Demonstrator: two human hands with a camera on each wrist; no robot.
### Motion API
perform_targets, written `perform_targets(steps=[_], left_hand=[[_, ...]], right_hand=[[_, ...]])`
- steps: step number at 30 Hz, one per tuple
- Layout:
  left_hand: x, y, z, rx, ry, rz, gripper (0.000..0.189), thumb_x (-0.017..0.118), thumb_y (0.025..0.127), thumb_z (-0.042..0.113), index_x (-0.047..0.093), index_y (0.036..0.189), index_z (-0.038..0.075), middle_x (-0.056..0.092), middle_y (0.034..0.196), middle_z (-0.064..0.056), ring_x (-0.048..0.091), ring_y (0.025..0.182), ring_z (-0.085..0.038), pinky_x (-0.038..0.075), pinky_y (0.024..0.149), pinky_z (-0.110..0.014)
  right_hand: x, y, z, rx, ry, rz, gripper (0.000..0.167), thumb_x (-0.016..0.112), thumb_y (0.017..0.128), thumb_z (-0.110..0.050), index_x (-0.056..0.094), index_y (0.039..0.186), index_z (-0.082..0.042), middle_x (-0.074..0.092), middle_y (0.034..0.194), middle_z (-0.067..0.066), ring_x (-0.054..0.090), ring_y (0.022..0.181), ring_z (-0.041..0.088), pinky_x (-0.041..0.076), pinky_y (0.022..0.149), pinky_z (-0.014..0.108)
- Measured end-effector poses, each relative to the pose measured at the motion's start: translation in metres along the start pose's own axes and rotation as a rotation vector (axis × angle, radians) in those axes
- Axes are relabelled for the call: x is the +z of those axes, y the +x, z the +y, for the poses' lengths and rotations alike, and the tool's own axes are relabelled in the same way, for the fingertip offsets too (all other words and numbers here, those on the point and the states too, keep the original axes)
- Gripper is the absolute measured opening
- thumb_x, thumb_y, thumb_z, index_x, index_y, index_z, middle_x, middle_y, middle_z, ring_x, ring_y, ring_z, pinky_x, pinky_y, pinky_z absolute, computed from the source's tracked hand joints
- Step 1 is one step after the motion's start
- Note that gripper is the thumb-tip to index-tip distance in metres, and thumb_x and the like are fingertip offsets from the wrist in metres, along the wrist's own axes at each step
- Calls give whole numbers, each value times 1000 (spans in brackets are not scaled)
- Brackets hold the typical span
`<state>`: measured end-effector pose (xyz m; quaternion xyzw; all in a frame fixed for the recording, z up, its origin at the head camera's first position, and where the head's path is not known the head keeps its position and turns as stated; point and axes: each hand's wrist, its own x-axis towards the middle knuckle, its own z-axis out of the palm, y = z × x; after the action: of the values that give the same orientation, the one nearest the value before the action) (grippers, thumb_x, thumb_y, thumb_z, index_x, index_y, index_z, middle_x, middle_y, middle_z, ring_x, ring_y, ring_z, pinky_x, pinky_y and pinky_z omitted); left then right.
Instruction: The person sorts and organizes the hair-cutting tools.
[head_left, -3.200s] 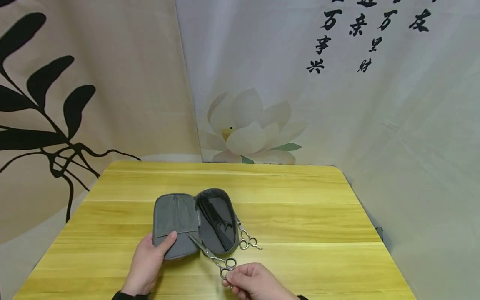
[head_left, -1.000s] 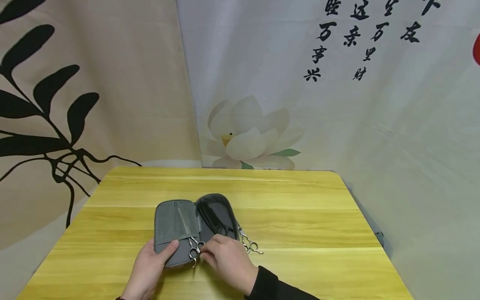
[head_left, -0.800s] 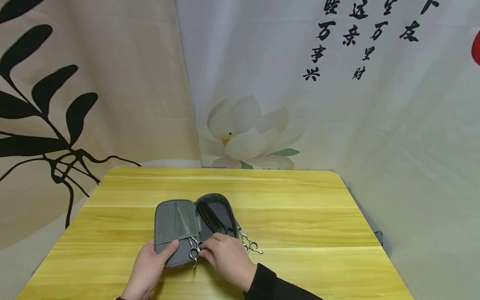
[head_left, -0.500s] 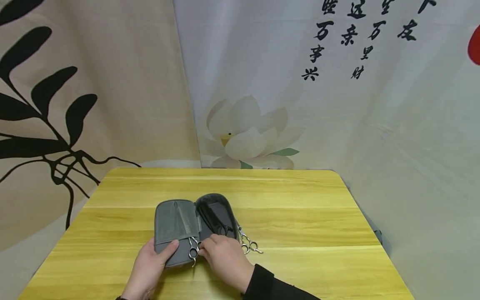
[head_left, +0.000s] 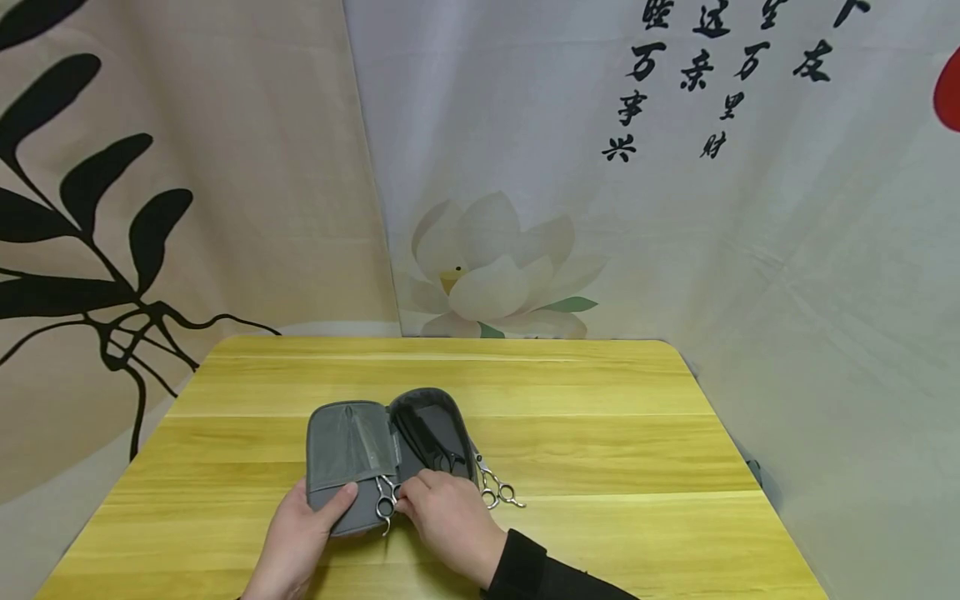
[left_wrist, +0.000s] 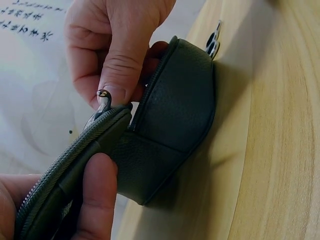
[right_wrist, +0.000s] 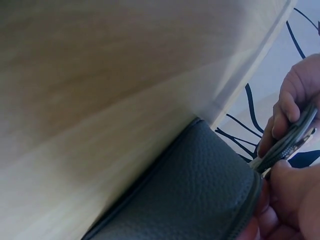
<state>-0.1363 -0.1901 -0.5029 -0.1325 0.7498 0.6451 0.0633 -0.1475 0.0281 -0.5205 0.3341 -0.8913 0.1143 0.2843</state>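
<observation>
A grey zippered case lies unfolded on the table, its left flap raised in my left hand, thumb on the inside and fingers behind. Silver scissors have their blades inside the flap's pocket, with the finger rings sticking out below. My right hand pinches one ring of these scissors, which it partly hides. In the left wrist view, the right thumb and fingers close at the flap's zip edge. Black tools, one like a comb, lie in the case's deeper right half.
A second pair of silver scissors lies on the wooden table, against the case's right side. Behind the table hangs a cloth backdrop with a printed lotus, leaves and characters.
Over about three seconds, the scissors have gone from slanting in front of the flap to having their blades in its pocket. In the last second the hands have barely moved.
</observation>
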Motion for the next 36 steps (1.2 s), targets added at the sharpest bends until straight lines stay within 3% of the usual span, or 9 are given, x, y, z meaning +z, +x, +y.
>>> perform_targets(steps=[16,30,36], left_hand=[[2,0,-1,27,-42,1,56,74,103,18,49,145,-9,77,117,-5,68,94,6,56,83,-16],[2,-1,1,4,-16,19,58,75,102,19,49,146,-8,75,124,-10,65,93,8,56,82,-15],[4,-2,1,2,-65,1,68,80,98,21,45,150,-4,71,130,-8,66,98,5,57,85,-16]], right_hand=[[0,5,-3,-48,-60,15,20,79,98,-34,67,89,-21,64,79,-12,65,73,4,52,60,23],[3,9,-7,-58,-73,31,20,79,99,-34,67,88,-21,64,79,-12,65,72,4,52,58,22],[-1,8,-7,2,4,-29,14,77,101,-32,71,94,-21,70,86,-12,68,78,5,55,65,21]])
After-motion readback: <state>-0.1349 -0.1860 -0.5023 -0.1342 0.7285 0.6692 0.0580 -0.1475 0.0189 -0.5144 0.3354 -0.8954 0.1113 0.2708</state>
